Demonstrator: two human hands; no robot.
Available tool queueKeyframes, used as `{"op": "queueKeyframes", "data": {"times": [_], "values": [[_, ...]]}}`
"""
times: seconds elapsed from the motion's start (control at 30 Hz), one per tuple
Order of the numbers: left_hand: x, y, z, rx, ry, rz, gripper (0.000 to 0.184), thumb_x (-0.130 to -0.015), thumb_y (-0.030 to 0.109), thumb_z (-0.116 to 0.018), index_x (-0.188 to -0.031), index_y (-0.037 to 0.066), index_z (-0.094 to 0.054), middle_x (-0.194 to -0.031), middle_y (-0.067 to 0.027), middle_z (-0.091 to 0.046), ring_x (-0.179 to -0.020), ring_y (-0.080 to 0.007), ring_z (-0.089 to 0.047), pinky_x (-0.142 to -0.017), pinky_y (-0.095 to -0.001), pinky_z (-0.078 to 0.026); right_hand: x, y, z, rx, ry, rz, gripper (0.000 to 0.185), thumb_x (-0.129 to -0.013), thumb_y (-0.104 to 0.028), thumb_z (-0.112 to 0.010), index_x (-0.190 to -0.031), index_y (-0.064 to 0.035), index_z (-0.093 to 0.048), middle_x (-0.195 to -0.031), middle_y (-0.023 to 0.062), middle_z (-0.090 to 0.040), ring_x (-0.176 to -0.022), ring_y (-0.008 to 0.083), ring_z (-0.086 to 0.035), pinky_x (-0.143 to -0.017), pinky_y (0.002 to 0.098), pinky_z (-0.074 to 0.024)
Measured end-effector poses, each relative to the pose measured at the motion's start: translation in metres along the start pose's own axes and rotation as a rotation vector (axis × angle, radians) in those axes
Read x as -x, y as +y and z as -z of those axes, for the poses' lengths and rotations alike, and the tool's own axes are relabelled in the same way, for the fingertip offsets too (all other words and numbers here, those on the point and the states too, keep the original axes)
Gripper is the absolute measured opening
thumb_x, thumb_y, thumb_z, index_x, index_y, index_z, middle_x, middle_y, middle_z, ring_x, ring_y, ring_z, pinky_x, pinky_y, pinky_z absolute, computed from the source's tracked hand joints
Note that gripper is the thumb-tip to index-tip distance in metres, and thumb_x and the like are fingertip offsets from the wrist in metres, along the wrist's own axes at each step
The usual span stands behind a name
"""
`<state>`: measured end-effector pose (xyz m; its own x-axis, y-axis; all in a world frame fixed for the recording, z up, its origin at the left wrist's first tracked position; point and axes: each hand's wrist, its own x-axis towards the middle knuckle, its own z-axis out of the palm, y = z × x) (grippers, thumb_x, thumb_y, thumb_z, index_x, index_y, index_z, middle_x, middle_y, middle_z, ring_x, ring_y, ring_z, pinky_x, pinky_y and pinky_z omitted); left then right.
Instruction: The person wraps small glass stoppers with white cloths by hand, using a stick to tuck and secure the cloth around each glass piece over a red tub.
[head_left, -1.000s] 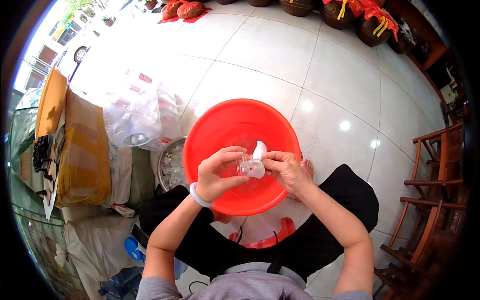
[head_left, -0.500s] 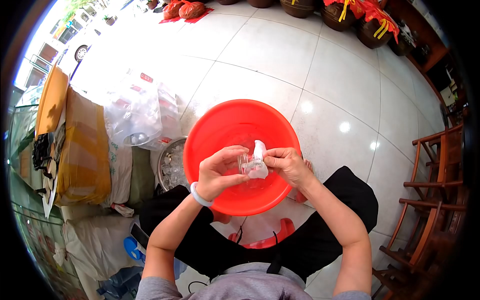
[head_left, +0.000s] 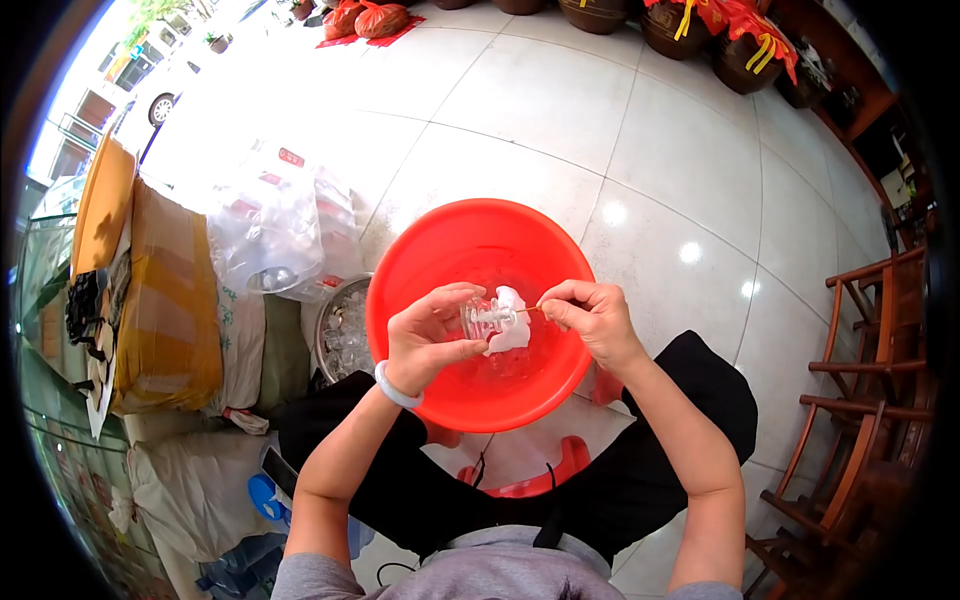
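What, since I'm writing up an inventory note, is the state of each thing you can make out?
Left hand: holding clear vessel
Right hand: pinching thin stick
Clear vessel: tipped sideways
Thin stick: tip at the white wad
White wad: crumpled, at the vessel's end
Red basin: upright, open
Metal bowl: holding clear pieces, partly hidden
Two brown jars: topped with red cloth

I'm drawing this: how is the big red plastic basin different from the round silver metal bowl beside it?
The big red plastic basin looks much wider than the round silver metal bowl. The bowl is crowded with clear pieces, while the basin shows lots of bare red inside. Both are round and open-topped.
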<state>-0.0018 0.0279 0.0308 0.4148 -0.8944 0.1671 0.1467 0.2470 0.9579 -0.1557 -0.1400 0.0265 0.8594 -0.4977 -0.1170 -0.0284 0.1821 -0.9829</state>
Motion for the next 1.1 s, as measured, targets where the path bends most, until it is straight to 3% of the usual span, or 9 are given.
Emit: {"op": "queueKeyframes", "data": {"times": [0.2,0.27,0.37,0.5,0.57,0.7,0.87,1.0,1.1], "values": [[0.001,-0.001,-0.004,0.013,-0.028,0.013,0.050,-0.068,-0.012,-0.068,-0.114,-0.003,-0.051,-0.120,-0.0183,-0.048,-0.110,-0.0264,-0.051,-0.091,-0.0393,-0.049,0.005,0.009,-0.015,-0.337,-0.049,-0.205,0.012,-0.084,-0.007,-0.059,-0.089,0.0029,-0.063,-0.077,0.0034,-0.061,-0.066,0.0071,-0.050,-0.060,0.0205,-0.0400],[0.002,-0.002,-0.003,0.012,-0.025,0.006,0.050,-0.068,-0.012,-0.068,-0.114,-0.003,-0.051,-0.120,-0.0182,-0.047,-0.110,-0.0264,-0.051,-0.091,-0.0393,-0.049,0.006,0.011,-0.023,-0.662,-0.011,-0.362,0.016,-0.086,-0.008,-0.056,-0.095,0.0037,-0.063,-0.080,0.0042,-0.061,-0.067,0.0081,-0.050,-0.058,0.0206,-0.0392],[0.002,-0.002,-0.002,0.005,-0.019,0.000,0.050,-0.068,-0.012,-0.068,-0.115,-0.003,-0.051,-0.121,-0.0180,-0.047,-0.111,-0.0264,-0.051,-0.091,-0.0393,-0.048,0.007,0.023,-0.028,-0.902,-0.035,-0.433,0.016,-0.087,-0.008,-0.055,-0.097,0.0032,-0.062,-0.083,0.0056,-0.061,-0.068,0.0084,-0.050,-0.058,0.0204,-0.0391],[0.002,0.001,-0.001,-0.066,-0.030,-0.002,0.050,-0.069,-0.011,-0.068,-0.115,-0.003,-0.051,-0.121,-0.0178,-0.047,-0.112,-0.0263,-0.050,-0.092,-0.0393,-0.048,0.006,0.027,-0.031,-0.942,-0.047,-0.467,0.016,-0.087,-0.008,-0.055,-0.097,0.0026,-0.061,-0.083,0.0052,-0.061,-0.068,0.0090,-0.050,-0.058,0.0206,-0.0388],[0.002,0.001,0.000,-0.095,-0.041,-0.006,0.050,-0.069,-0.010,-0.069,-0.114,-0.003,-0.051,-0.121,-0.0178,-0.047,-0.111,-0.0261,-0.050,-0.092,-0.0390,-0.048,0.004,0.026,-0.032,-0.731,-0.031,-0.402,0.017,-0.087,-0.008,-0.055,-0.098,0.0033,-0.060,-0.082,0.0049,-0.060,-0.066,0.0093,-0.049,-0.057,0.0209,-0.0384],[0.001,0.003,-0.001,-0.146,-0.060,-0.028,0.049,-0.068,-0.010,-0.069,-0.114,-0.003,-0.051,-0.120,-0.0182,-0.047,-0.112,-0.0257,-0.050,-0.093,-0.0384,-0.047,0.003,0.026,-0.030,-0.692,-0.052,-0.360,0.018,-0.087,-0.008,-0.055,-0.100,0.0040,-0.059,-0.082,0.0051,-0.060,-0.064,0.0092,-0.047,-0.057,0.0212,-0.0382],[0.004,0.000,-0.004,-0.273,-0.005,-0.093,0.047,-0.066,-0.006,-0.072,-0.110,-0.001,-0.055,-0.117,-0.0173,-0.052,-0.106,-0.0246,-0.055,-0.090,-0.0358,-0.048,0.007,0.034,-0.036,-0.935,-0.012,-0.493,0.018,-0.089,-0.012,-0.052,-0.101,0.0007,-0.056,-0.082,-0.0007,-0.055,-0.060,0.0036,-0.039,-0.055,0.0175,-0.0351],[0.004,-0.001,-0.005,-0.555,0.008,-0.205,0.046,-0.064,-0.001,-0.075,-0.107,0.000,-0.059,-0.113,-0.0159,-0.056,-0.100,-0.0233,-0.059,-0.087,-0.0334,-0.050,0.009,0.040,-0.039,-1.006,-0.014,-0.471,0.017,-0.089,-0.012,-0.052,-0.101,-0.0002,-0.055,-0.081,-0.0019,-0.054,-0.058,0.0032,-0.037,-0.054,0.0170,-0.0346],[0.004,-0.001,-0.006,-0.535,0.021,-0.206,0.046,-0.064,-0.001,-0.075,-0.107,0.000,-0.059,-0.112,-0.0160,-0.057,-0.100,-0.0233,-0.059,-0.087,-0.0338,-0.050,0.009,0.040,-0.037,-1.049,-0.038,-0.469,0.016,-0.089,-0.012,-0.053,-0.099,-0.0011,-0.056,-0.082,-0.0018,-0.054,-0.058,0.0031,-0.037,-0.054,0.0169,-0.0344]]}}
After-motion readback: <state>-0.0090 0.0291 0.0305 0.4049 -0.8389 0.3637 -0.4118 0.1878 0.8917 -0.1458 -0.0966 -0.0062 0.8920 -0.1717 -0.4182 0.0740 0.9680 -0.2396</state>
